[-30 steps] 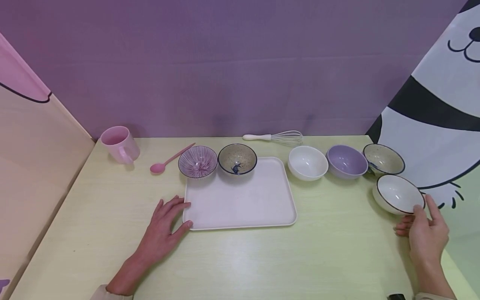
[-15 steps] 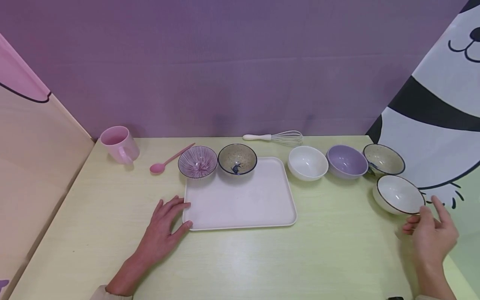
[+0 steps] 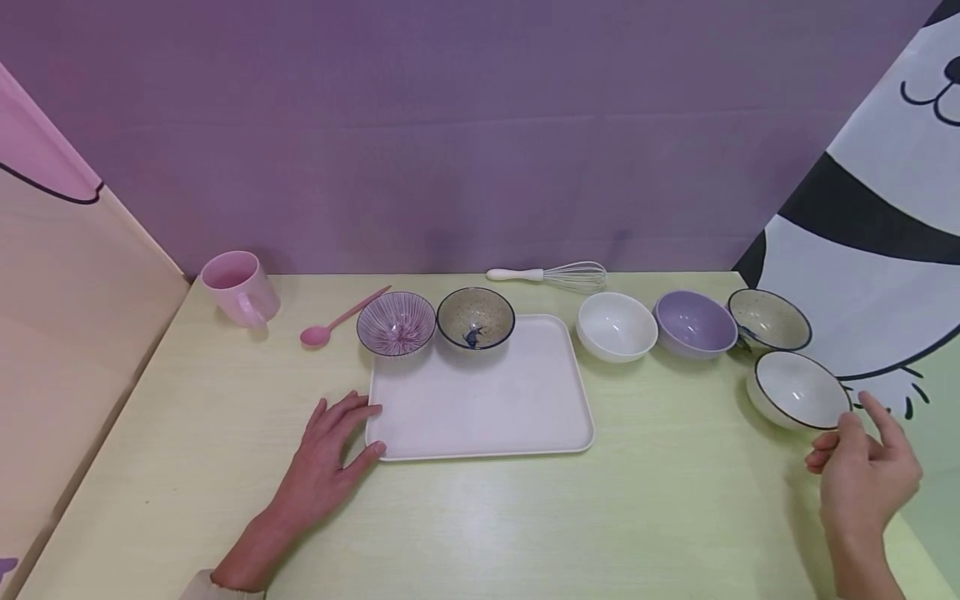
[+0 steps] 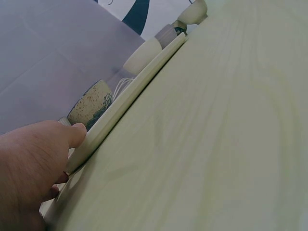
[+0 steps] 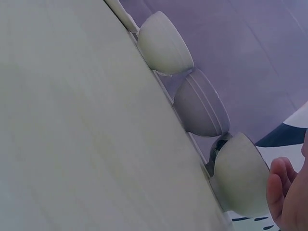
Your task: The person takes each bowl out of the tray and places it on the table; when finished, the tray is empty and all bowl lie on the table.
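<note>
My left hand [image 3: 326, 462] rests at the left edge of a white rectangular tray [image 3: 480, 408], its thumb and fingers touching the rim near the front corner. In the left wrist view the thumb lies against the tray's rim [image 4: 122, 103]. My right hand [image 3: 866, 471] is beside a white bowl [image 3: 798, 389] with a dark rim, fingers loosely bent and holding nothing. The right wrist view has the fingers [image 5: 275, 195] close to that bowl's side; contact cannot be told. A purple-striped bowl [image 3: 396, 325] and a speckled beige bowl [image 3: 476, 319] stand at the tray's back edge.
Right of the tray stand a plain white bowl [image 3: 617, 327], a purple bowl [image 3: 694, 323] and a beige dark-rimmed bowl [image 3: 768, 319]. A whisk [image 3: 547, 274] lies at the back. To the left are a pink mug [image 3: 238, 289] and pink spoon [image 3: 317, 335].
My right hand has drawn back slightly right and down from the dark-rimmed white bowl, its fingers coming off the rim. The bowl and my left hand have stayed in place.
</note>
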### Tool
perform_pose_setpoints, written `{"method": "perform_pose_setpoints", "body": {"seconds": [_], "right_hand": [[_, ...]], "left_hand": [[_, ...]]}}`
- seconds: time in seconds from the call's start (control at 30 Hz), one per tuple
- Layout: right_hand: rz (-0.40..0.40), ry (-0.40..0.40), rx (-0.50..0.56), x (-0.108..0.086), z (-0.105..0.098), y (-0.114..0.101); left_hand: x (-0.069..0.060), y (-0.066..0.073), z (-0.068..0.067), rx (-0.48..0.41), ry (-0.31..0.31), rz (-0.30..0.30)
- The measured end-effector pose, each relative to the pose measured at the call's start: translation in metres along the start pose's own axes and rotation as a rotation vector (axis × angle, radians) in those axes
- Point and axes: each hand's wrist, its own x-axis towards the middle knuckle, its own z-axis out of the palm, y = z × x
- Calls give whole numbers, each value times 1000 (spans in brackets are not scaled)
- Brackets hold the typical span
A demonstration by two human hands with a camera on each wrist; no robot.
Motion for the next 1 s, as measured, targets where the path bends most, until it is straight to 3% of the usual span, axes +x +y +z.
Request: {"method": "perform_pose_setpoints", "body": {"seconds": [0.23,0.73,0.87,1.0], "right_hand": [[-68,-6,-12,-12,7,-4],[-146,-159,-24,-37,31,-16],[-178,-206,-65,-44,40,-17],[-242,-247,-182,-50,50,-17]], "left_hand": [[0,0,0,-6,0,-4],[1,0,0,-10,-4,-5],[1,0,0,-16,-7,-8],[1,0,0,-19,0,2]]}}
